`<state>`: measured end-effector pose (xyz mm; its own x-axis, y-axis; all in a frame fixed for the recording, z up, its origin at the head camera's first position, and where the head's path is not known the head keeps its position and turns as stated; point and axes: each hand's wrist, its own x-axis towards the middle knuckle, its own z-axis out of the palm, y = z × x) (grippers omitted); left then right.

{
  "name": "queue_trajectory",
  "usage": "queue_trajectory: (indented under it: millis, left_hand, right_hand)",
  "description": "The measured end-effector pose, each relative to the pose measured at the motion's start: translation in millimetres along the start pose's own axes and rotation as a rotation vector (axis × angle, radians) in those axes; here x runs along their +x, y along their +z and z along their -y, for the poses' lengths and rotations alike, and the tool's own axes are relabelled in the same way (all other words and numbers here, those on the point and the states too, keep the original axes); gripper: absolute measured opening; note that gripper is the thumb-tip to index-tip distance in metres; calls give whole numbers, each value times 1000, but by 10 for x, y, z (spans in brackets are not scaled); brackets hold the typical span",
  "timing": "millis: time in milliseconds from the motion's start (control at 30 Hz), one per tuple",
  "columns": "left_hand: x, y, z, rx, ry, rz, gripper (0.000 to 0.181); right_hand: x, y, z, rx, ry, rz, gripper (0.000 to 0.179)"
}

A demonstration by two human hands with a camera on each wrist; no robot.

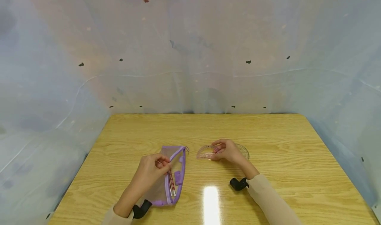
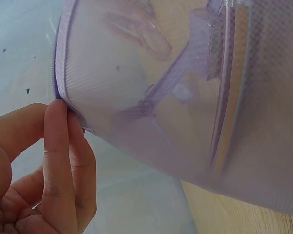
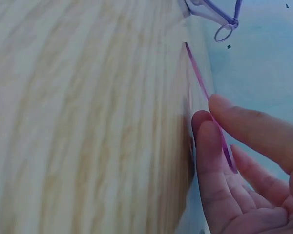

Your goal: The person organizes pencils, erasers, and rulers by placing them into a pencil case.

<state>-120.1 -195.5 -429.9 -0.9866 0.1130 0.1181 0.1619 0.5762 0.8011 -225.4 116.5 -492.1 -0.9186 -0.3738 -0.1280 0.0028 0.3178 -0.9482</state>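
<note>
A purple see-through zip pencil pouch (image 1: 157, 189) lies on the table, its zip side gaping. My left hand (image 1: 151, 169) pinches the pouch's zipped edge (image 2: 62, 83) between thumb and fingers. Inside the pouch are slim pencils (image 1: 172, 183) and a small purple block (image 1: 178, 177). My right hand (image 1: 227, 151) pinches a pink transparent protractor (image 1: 203, 151) close over the table; in the right wrist view the protractor (image 3: 199, 78) appears edge-on between thumb and fingers. Behind the right wrist shows the curved edge of a clear protractor (image 1: 244, 150), partly hidden.
The wood-grain table (image 1: 282, 135) spreads around both hands, with a bright light reflection (image 1: 211, 205) near its front. A pale patterned sheet (image 1: 190, 53) hangs at the back and sides. A black wrist device (image 1: 238, 184) sits at the right sleeve.
</note>
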Motion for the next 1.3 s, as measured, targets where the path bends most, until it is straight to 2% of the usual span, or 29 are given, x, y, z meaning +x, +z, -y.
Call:
queue_trajectory:
  millis: [200, 533, 900, 1300]
  left_hand:
    - [8, 4, -8, 1, 4, 8, 8]
    - [19, 12, -3, 2, 6, 9, 8]
    - [3, 14, 10, -16, -9, 8, 7]
    - [-11, 5, 6, -28, -37, 4, 6]
  right_hand:
    - [-39, -40, 24, 204, 52, 50, 50]
    - [-61, -68, 0, 362, 83, 83, 49]
    - [-114, -34, -23, 450, 103, 70, 46]
    - [-149, -5, -47, 485, 103, 36, 45]
